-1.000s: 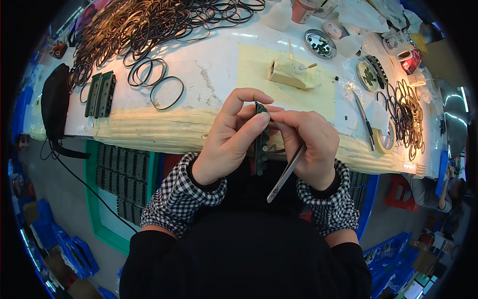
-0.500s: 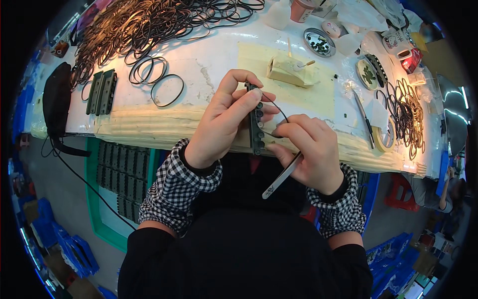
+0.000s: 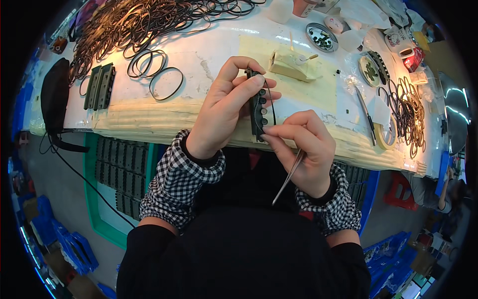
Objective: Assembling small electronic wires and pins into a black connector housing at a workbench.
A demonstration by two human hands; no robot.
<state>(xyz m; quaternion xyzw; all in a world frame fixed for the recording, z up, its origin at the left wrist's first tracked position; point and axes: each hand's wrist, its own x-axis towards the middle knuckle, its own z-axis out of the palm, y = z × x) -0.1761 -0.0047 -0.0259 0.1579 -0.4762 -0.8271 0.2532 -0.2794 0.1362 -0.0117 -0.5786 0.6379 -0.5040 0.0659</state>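
Upright in my left hand [image 3: 219, 112] is a long dark toy-tank chassis part [image 3: 256, 122] with a row of small wheels along one side. The fingers of that hand clasp its upper end. A thin black rubber band [image 3: 273, 107] runs from under my left thumb down toward the part's lower end, standing off the wheels in a shallow bow. Near that lower end, my right hand [image 3: 313, 154] pinches the band between thumb and forefinger. Metal tweezers [image 3: 287, 183] are tucked in the same hand, pointing down toward me. The band's far side is hidden.
A heap of black bands [image 3: 144, 25] covers the back left, above similar chassis parts [image 3: 99, 87]. A cream block [image 3: 291, 67], a dish of small dark pieces [image 3: 321, 37], a pen [image 3: 366, 114] and tape [image 3: 387, 132] lie rightward. A green crate [image 3: 94, 199] sits below.
My right hand has moved left, up against the chassis part's lower end, drawing the band straighter alongside the wheels. The tweezers have turned edge-on. Both hands sit slightly higher in view.
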